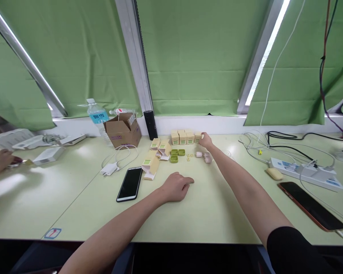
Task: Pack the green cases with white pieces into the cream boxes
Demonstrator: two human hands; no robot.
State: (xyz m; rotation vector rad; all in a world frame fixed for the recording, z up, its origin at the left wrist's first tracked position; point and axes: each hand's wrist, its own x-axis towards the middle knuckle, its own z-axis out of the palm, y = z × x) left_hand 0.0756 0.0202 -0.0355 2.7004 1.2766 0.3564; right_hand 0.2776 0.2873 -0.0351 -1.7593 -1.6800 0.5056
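Note:
My right hand (206, 140) reaches to the back of the table, its fingers closed on a small cream box (197, 137). That box stands at the right end of a row, beside three similar boxes (182, 137). My left hand (177, 186) rests on the table with the index finger stretched out and the other fingers curled, holding nothing. Between the hands lie three small green square trays (174, 158), a few tiny yellow pieces (188, 159) and pale pinkish-white round pieces (207, 158). Left of the trays are cream boxes with open flaps (151, 165).
A phone (129, 184) and a white charger (110, 169) lie to the left. Behind them stand a cardboard box (122, 131), water bottle (98, 118) and black cylinder (150, 125). At right are a power strip (305, 174), cables and another phone (311, 205). Another person's hand (0, 161) works far left.

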